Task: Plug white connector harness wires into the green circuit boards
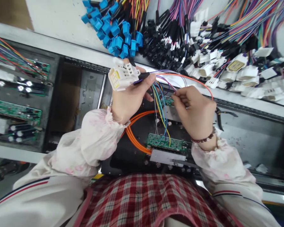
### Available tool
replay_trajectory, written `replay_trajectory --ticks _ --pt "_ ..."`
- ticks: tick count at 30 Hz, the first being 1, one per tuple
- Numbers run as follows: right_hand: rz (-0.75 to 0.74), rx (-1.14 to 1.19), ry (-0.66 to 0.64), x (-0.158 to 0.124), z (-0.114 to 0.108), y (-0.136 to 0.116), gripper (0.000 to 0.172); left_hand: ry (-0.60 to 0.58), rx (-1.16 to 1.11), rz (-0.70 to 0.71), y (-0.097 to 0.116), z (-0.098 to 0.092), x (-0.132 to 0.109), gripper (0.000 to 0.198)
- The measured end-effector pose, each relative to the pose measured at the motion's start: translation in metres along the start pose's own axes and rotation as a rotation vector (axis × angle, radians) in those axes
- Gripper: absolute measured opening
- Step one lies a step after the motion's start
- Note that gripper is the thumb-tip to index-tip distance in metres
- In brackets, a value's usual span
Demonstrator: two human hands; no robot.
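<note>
My left hand (130,97) is closed around the black-sleeved neck of a wire harness, whose white connector (124,75) with a yellow insert points left. Loose coloured wires (162,104) fan out from it; some run down to a green circuit board (165,142). My right hand (195,104) pinches one thin wire from the bundle, its colour unclear between the fingertips. An orange wire (191,77) arches over the right hand. Behind the wires, a second circuit board (167,101) is partly hidden by my hands.
Bundles with blue connectors (115,30), black connectors (165,44) and white connectors (241,71) lie along the back ledge. Thick orange cables (134,135) loop beside the board. Black-handled pliers (220,118) lie at right. More circuit boards (16,110) sit in a tray at left.
</note>
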State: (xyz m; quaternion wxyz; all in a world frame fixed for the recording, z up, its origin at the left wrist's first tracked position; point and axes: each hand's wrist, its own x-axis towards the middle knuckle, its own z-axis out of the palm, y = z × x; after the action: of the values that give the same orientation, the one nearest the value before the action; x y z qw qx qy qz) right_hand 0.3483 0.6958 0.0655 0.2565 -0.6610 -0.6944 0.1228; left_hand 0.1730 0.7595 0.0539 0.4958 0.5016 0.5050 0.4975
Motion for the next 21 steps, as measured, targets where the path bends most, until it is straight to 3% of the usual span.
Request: replay_trajectory --ticks 7,21 --pt "-0.008 0.037 0.033 0.0013 0.0036 0.0019 0.004 -0.017 -0.024 0.006 -0.0003 -0.0007 0.0012 0.047" --pt "-0.031 -0.009 0.051 0.0003 0.0022 0.0005 0.004 -0.024 -0.002 0.063 -0.0059 -0.0008 0.002 0.033"
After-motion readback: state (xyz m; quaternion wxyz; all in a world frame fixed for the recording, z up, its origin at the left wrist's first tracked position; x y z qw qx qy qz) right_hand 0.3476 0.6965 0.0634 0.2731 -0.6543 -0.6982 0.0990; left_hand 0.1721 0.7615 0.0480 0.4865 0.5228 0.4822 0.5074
